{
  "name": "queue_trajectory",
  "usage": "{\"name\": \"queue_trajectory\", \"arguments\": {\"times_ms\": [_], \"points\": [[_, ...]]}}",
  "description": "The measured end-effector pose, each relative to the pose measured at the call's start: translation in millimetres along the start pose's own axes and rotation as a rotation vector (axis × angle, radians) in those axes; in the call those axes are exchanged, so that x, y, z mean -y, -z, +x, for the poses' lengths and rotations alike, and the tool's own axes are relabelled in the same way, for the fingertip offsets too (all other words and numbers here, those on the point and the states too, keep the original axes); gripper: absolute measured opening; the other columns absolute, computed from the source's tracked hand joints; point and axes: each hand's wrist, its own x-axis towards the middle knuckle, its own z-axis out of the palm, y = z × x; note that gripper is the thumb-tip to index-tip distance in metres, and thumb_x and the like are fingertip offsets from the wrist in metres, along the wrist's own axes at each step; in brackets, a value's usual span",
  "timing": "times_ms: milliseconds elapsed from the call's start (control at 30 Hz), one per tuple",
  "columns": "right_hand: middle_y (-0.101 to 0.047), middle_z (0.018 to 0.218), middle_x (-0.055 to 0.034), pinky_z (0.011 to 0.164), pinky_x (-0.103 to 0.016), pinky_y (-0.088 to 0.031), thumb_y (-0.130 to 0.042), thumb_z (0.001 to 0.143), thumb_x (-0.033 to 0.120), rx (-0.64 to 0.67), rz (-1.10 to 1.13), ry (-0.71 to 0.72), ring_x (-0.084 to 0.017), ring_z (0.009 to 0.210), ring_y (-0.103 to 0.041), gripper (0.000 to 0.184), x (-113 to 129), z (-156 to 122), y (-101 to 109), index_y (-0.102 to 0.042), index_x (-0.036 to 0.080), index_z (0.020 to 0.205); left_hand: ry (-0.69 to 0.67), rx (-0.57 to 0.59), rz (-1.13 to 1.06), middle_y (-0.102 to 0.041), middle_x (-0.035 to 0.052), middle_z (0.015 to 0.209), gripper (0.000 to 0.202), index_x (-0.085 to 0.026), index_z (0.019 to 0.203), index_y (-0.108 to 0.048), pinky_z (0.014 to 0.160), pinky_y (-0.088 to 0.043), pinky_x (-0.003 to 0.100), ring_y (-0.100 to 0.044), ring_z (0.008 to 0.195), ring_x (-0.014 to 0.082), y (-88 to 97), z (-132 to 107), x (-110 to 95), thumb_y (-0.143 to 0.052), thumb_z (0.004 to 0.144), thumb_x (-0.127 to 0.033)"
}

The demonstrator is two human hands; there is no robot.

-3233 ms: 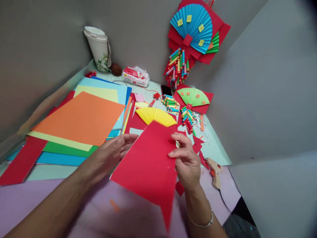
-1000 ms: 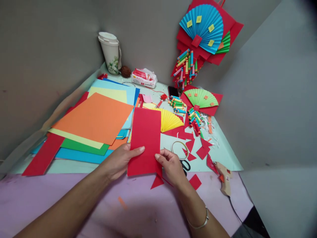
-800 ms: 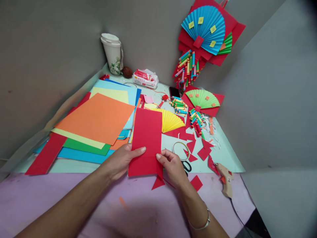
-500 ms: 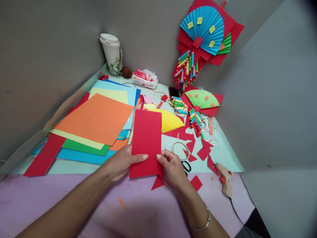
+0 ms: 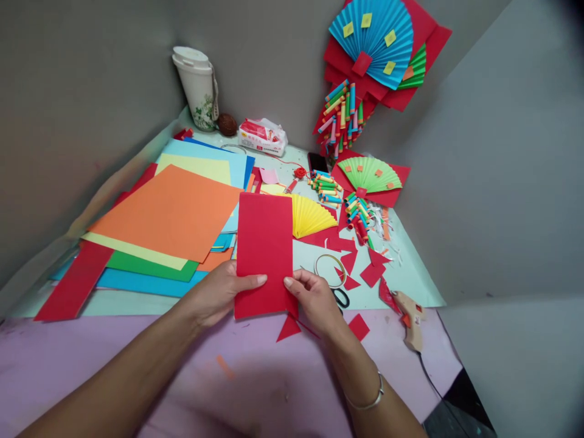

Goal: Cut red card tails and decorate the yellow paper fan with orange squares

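Between my hands, a folded piece of red card (image 5: 264,237) stands up, tilted slightly away, above the near part of the table. My left hand (image 5: 223,291) grips its lower left edge, thumb flat on the front face and fingers hidden behind. My right hand (image 5: 314,298) pinches the lower right edge, where a narrow red flap shows beside the thumb. Behind the card a yellow pleated paper fan (image 5: 312,218) is partly covered. Close to my right hand lie black-handled scissors (image 5: 340,298), a roll of tape (image 5: 331,271) and red paper scraps (image 5: 288,329).
Stacked coloured paper (image 5: 168,213) covers the left side. A glue gun (image 5: 413,319) with a cord lies at right. Farther back are a white cup (image 5: 196,91), a tissue pack (image 5: 263,137), a phone (image 5: 318,162), a green fan (image 5: 371,174) and small paper rolls (image 5: 326,188). A blue fan decoration (image 5: 376,45) hangs on the wall.
The whole view has shifted slightly, so things sit a little higher and more to the left. Both hands keep the same hold on the red card.
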Motion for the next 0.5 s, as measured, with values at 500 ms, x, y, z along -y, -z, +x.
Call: {"name": "queue_trajectory", "arguments": {"times_ms": [500], "points": [[-0.068,0.098,-0.0045,0.084,-0.043,-0.051,-0.056,0.079,0.005,-0.341,-0.761,1.142,-0.024,0.096,-0.064,0.027,1.0,0.0,9.2,-0.063,0.028,0.091,-0.7,0.095,0.772,-0.074,0.0071,0.118,0.009,-0.036,0.07,-0.082,0.116,-0.025,0.05,-0.046,0.134,0.0352,4.7,-6.2,-5.3,-0.078,0.072,-0.044]]}}
